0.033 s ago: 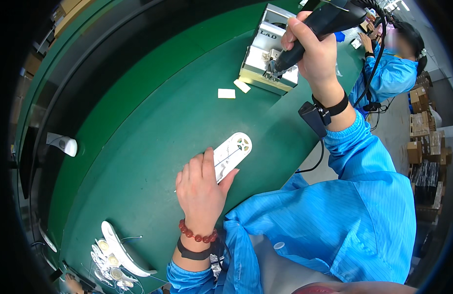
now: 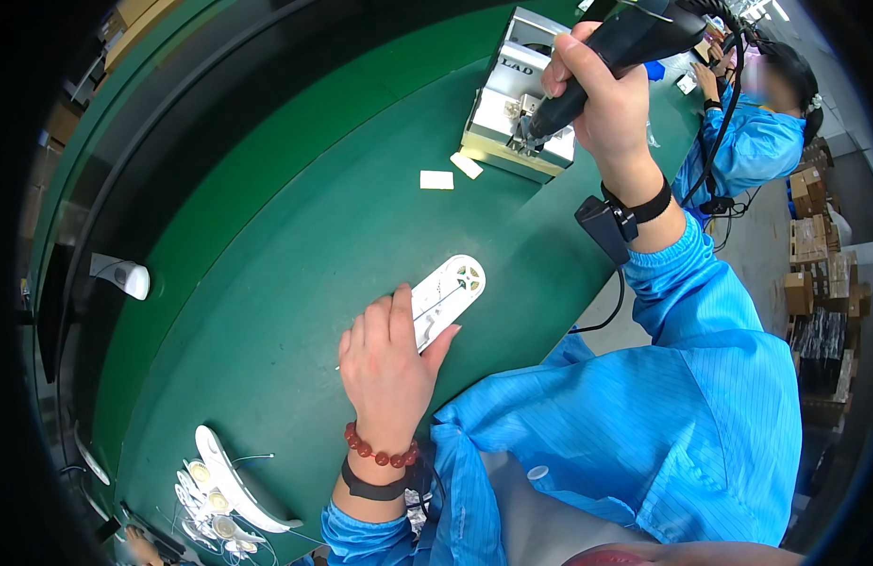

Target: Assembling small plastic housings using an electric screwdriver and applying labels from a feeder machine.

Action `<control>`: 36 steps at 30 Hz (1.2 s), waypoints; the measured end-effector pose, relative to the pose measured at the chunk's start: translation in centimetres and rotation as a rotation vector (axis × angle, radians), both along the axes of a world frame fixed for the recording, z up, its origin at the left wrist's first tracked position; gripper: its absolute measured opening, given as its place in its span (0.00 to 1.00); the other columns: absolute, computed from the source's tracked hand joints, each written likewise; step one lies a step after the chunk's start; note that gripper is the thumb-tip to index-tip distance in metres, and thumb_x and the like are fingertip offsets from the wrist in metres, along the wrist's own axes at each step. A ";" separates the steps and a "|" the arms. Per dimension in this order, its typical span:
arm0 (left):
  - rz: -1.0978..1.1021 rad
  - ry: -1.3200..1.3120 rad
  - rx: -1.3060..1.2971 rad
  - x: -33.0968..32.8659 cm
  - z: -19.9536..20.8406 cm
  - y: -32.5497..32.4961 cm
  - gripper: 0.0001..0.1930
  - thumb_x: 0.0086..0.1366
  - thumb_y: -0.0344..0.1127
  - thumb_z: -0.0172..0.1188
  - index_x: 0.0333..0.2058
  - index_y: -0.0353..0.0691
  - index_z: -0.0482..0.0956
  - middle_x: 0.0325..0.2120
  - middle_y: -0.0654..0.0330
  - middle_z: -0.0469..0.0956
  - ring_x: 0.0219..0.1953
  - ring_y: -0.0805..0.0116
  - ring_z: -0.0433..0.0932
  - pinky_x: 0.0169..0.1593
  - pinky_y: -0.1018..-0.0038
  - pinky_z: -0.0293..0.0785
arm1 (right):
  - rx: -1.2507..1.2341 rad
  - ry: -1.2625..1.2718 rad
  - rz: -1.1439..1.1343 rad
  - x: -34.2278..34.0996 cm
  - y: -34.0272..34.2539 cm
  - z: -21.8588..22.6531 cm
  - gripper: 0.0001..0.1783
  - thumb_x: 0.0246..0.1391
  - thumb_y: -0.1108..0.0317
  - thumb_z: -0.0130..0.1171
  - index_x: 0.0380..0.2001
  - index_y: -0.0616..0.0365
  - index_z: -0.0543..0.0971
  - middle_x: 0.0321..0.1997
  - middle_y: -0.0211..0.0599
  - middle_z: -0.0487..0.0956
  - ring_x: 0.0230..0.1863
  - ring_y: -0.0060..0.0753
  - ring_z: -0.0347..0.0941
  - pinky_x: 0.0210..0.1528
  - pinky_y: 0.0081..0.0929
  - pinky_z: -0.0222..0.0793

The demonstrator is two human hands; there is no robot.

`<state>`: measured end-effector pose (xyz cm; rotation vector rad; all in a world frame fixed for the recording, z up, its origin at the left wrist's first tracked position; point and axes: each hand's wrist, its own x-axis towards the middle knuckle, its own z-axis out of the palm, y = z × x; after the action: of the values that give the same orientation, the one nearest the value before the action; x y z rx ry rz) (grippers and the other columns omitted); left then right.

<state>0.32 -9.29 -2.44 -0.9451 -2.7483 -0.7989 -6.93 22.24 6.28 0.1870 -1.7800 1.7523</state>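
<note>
My right hand (image 2: pixel 611 108) is wrapped around a black electric screwdriver (image 2: pixel 587 90). The driver's tip is at the front of a box-shaped screw feeder (image 2: pixel 493 111), among small metal parts; the exact contact is too small to tell. On the green bench, a long white plastic housing (image 2: pixel 438 300) with a rounded end lies under my left hand (image 2: pixel 385 354). My left fingers lie over its far side and the thumb is at its near side, gripping it. A dark wire runs along the inside of the housing, and its lower end is hidden by my palm.
Two pale slips (image 2: pixel 436 180) lie beside the feeder. At lower left sit a curved white shell (image 2: pixel 238 486) and a pile of small wired parts (image 2: pixel 210 509). A white device (image 2: pixel 125 277) stands at the left. A co-worker in blue (image 2: pixel 748 141) is at upper right, near stacked cartons (image 2: pixel 809 241).
</note>
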 end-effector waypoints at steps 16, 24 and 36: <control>0.073 0.100 0.265 0.2 0.3 -0.8 0.27 0.49 0.41 0.77 0.47 0.40 0.82 0.43 0.60 0.79 0.44 0.60 0.74 0.48 0.65 0.65 | -0.258 -0.069 0.543 4.4 -12.5 -0.2 0.03 0.66 0.67 0.49 0.38 0.54 0.69 0.21 0.27 0.68 0.20 0.22 0.64 0.26 0.26 0.63; 0.094 0.165 0.446 -0.3 -0.6 -1.3 0.11 0.49 0.33 0.76 0.31 0.44 0.83 0.30 0.66 0.79 0.34 0.66 0.76 0.41 0.69 0.63 | -0.293 -0.065 0.619 4.4 -14.8 -0.7 0.05 0.66 0.64 0.48 0.38 0.52 0.69 0.21 0.24 0.68 0.19 0.19 0.63 0.25 0.24 0.61; 0.094 0.116 0.429 -0.2 -0.5 -1.4 0.09 0.48 0.29 0.75 0.28 0.42 0.82 0.29 0.65 0.79 0.33 0.65 0.77 0.40 0.68 0.64 | -0.248 -0.047 0.606 4.8 -15.5 -1.0 0.05 0.66 0.65 0.50 0.38 0.53 0.68 0.20 0.26 0.69 0.18 0.21 0.64 0.25 0.24 0.63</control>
<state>0.11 -10.72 -2.98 -0.7404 -2.3600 -1.2076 -2.12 6.72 5.26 0.6376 -1.6161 2.3942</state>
